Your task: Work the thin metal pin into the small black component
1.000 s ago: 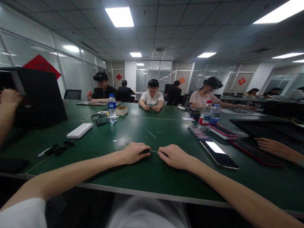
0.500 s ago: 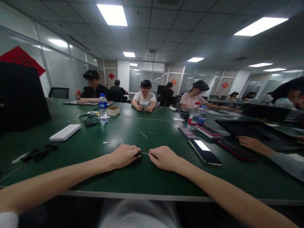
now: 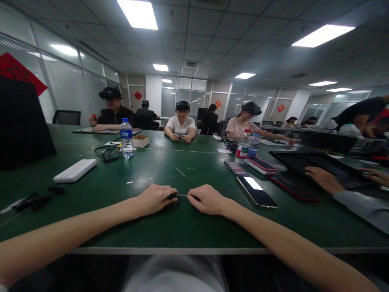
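My left hand [image 3: 154, 199] is closed around a small black object [image 3: 172, 196], most of it hidden by the fingers. Opposite it, my right hand [image 3: 208, 199] is curled, thumb and fingertips together. A thin pale line [image 3: 182, 195] spans the narrow gap between the hands. Whether it is a slim rod or something else I cannot tell, and what sits in the right fingers is hidden. Both hands rest low over the green table [image 3: 170, 231]. To the right of my right hand lies a phone [image 3: 258, 192] with a lit patch on its screen.
On the left are a white flat device [image 3: 75, 170], black straps [image 3: 33, 199], a water bottle [image 3: 127, 140], cables [image 3: 107, 153] and a small box [image 3: 140, 141]. Bottles [image 3: 243, 145], more phones [image 3: 293, 187] and a black tray [image 3: 279, 160] stand right, near another person's hand [image 3: 324, 179].
The view has shifted slightly, moving the scene left. My hands keep nearly the same pose. At the right, the other person's second hand has come into view by the tray.
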A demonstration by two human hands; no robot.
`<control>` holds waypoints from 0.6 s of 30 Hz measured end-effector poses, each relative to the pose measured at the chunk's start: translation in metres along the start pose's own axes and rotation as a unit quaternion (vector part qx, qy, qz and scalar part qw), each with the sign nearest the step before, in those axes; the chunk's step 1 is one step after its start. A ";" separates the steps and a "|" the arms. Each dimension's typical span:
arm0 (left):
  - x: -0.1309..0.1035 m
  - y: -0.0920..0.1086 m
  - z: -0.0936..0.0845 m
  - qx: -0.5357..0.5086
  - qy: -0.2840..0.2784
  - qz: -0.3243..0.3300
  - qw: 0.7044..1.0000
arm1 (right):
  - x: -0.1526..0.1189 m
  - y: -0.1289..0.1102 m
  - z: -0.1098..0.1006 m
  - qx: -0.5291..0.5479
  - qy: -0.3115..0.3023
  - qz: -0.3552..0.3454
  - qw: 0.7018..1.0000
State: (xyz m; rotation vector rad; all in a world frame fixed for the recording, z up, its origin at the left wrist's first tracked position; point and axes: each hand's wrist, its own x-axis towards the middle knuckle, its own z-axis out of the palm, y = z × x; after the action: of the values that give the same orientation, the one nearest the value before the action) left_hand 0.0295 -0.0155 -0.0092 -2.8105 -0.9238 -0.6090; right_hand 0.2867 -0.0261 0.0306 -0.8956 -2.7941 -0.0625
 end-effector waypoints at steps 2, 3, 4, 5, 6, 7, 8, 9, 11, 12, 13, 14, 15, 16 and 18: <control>-0.001 -0.002 0.003 -0.011 0.002 -0.001 1.000 | -0.001 0.000 0.001 -0.009 0.005 0.000 1.000; -0.002 -0.003 0.005 -0.017 0.008 -0.002 1.000 | -0.001 0.001 0.001 -0.011 0.003 -0.002 1.000; -0.002 -0.004 0.006 -0.026 0.011 0.000 1.000 | -0.002 0.001 0.002 -0.011 0.001 -0.002 1.000; -0.002 -0.006 0.007 -0.034 0.014 0.001 0.999 | -0.002 0.002 0.002 -0.011 0.002 -0.003 1.000; -0.003 -0.007 0.008 -0.040 0.015 0.001 0.999 | -0.002 0.003 0.002 -0.013 0.005 0.000 1.000; -0.003 -0.008 0.009 -0.046 0.014 0.001 0.999 | -0.003 0.004 0.002 -0.013 0.008 0.001 1.000; -0.003 -0.010 0.008 -0.051 0.015 0.001 0.999 | -0.003 0.004 0.002 -0.012 0.012 0.001 1.000; -0.003 -0.010 0.008 -0.055 0.015 0.000 0.998 | -0.003 0.005 0.002 -0.011 0.015 -0.001 1.000; -0.002 -0.012 0.007 -0.058 0.012 -0.001 0.998 | -0.002 0.003 0.002 -0.001 0.022 -0.009 1.000; -0.001 -0.012 0.006 -0.059 0.007 -0.002 0.998 | -0.001 0.000 0.002 0.010 0.026 -0.014 1.000; 0.001 -0.013 0.006 -0.059 0.002 -0.004 0.998 | 0.000 -0.003 0.001 0.027 0.030 -0.022 0.999; 0.003 -0.014 0.006 -0.061 -0.009 -0.005 0.998 | 0.002 -0.006 0.001 0.052 0.037 -0.033 0.997; 0.005 -0.015 0.006 -0.069 -0.009 -0.010 0.998 | 0.004 -0.009 -0.001 0.072 0.048 -0.049 0.995; 0.007 -0.016 0.006 -0.075 -0.005 -0.022 0.997 | 0.005 -0.011 -0.002 0.086 0.052 -0.070 0.992; 0.010 -0.018 0.006 -0.086 0.002 -0.035 0.996 | 0.007 -0.010 -0.005 0.093 0.064 -0.087 0.990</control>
State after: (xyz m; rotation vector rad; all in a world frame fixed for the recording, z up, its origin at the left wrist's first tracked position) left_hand 0.0281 0.0061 -0.0107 -2.9360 -1.0194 -0.7367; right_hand 0.2757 -0.0310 0.0367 -0.5831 -2.6957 0.1091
